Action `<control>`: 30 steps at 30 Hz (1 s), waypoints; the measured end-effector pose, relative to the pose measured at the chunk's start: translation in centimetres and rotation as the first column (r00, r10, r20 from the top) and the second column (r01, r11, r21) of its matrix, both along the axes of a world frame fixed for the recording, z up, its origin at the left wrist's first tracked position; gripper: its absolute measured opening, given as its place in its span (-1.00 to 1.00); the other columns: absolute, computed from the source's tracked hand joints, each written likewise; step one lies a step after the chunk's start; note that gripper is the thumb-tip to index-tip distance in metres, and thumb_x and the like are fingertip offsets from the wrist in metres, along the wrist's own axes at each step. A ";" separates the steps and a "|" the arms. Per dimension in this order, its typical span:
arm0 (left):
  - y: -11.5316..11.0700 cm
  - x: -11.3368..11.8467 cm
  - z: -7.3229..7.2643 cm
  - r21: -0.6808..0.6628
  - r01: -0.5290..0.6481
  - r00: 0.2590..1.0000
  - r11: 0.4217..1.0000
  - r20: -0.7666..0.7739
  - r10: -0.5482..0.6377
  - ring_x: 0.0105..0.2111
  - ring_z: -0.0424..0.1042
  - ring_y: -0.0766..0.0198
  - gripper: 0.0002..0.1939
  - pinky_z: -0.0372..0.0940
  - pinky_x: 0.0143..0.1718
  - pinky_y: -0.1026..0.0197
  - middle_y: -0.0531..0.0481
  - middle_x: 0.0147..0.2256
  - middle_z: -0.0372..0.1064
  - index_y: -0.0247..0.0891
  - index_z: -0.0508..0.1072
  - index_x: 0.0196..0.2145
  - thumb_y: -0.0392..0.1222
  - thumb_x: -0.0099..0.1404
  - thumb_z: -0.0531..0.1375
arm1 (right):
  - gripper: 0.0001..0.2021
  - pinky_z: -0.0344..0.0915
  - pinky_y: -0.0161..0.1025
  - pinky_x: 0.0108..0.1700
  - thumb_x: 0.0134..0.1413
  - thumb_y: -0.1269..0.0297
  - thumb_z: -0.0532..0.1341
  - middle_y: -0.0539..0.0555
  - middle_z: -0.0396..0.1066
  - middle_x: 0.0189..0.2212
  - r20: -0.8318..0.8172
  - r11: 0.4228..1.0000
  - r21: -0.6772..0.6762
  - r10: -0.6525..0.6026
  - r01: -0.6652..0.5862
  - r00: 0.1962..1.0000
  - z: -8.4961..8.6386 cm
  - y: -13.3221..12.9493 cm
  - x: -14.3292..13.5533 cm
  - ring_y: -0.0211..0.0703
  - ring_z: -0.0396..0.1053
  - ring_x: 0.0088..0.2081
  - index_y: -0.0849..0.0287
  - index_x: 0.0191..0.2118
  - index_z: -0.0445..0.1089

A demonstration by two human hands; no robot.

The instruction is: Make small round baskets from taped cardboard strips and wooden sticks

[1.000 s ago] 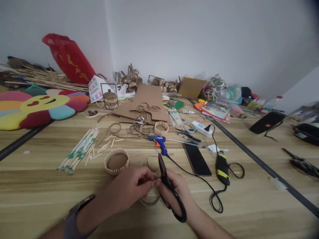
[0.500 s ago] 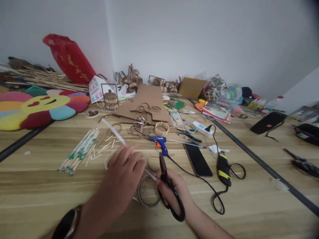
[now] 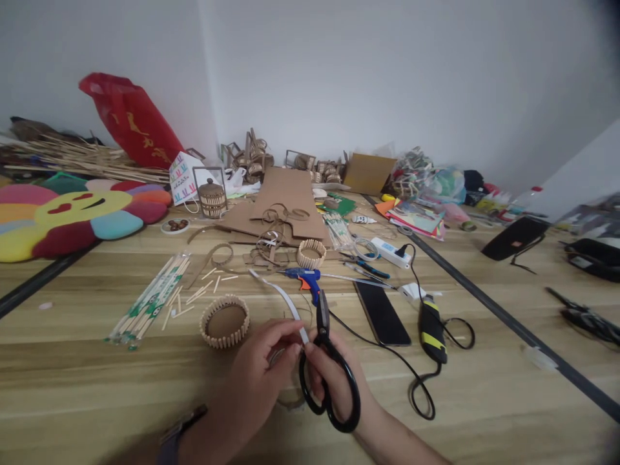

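Black-handled scissors (image 3: 323,332), their dark blades together, are held tips toward the far edge of the desk (image 3: 72,400); just left, a narrow white strip (image 3: 293,309), also held, bows toward the far-left corner.

The light wood-grained counter (image 3: 72,381) is crossed by dark seams and bears, at its left, a flower-shaped cushion (image 3: 72,213) and plastic-wrapped sticks (image 3: 151,300). Near its middle lie loose short sticks (image 3: 197,294), a round stick-walled tray (image 3: 227,340) and a blue glue gun (image 3: 309,276). Farther right rest a dark phone (image 3: 382,313), a black-and-yellow corded tool (image 3: 433,332), a white power strip (image 3: 391,253) and a black speaker (image 3: 516,239).
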State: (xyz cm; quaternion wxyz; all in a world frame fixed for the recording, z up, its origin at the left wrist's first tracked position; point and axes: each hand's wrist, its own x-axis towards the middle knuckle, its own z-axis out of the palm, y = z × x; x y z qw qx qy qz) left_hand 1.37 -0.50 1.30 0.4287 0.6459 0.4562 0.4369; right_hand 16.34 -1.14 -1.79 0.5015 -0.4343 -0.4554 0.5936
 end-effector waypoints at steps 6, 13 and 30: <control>0.0 0.2 -0.1 -0.034 -0.051 0.991 0.998 0.124 0.054 -0.18 0.53 0.15 -0.73 0.45 -0.12 0.15 -0.10 -0.17 0.54 -0.22 0.56 -0.15 -0.20 0.20 0.18 | -0.47 -0.05 -0.48 -0.74 -0.03 -0.29 0.26 -0.23 0.09 -0.81 0.115 0.999 -0.016 0.042 -0.040 0.993 0.1 -0.3 -0.1 -0.42 0.01 -0.79 0.14 -0.41 0.21; 0.0 -0.2 0.2 0.028 -0.075 0.988 0.997 0.139 0.071 -0.20 0.53 0.20 -0.75 0.46 -0.15 0.20 -0.08 -0.16 0.52 -0.20 0.58 -0.17 -0.22 0.20 0.20 | -0.50 -0.03 -0.44 -0.72 0.08 -0.27 0.18 -0.22 0.06 -0.74 0.194 0.988 0.078 0.115 -0.132 0.974 0.4 -0.6 -0.2 -0.41 -0.02 -0.76 0.15 -0.32 0.24; 0.8 -0.9 0.9 0.129 -0.206 0.978 0.970 0.065 0.199 -0.30 0.52 0.24 -0.71 0.48 -0.24 0.21 -0.05 -0.12 0.47 -0.15 0.54 -0.10 -0.24 0.20 0.20 | -0.41 -0.02 -0.32 -0.52 0.06 -0.38 0.11 -0.08 0.14 -0.54 0.336 0.915 0.316 0.141 -0.253 0.931 -0.3 -1.1 -0.2 -0.29 0.03 -0.53 0.14 -0.23 0.31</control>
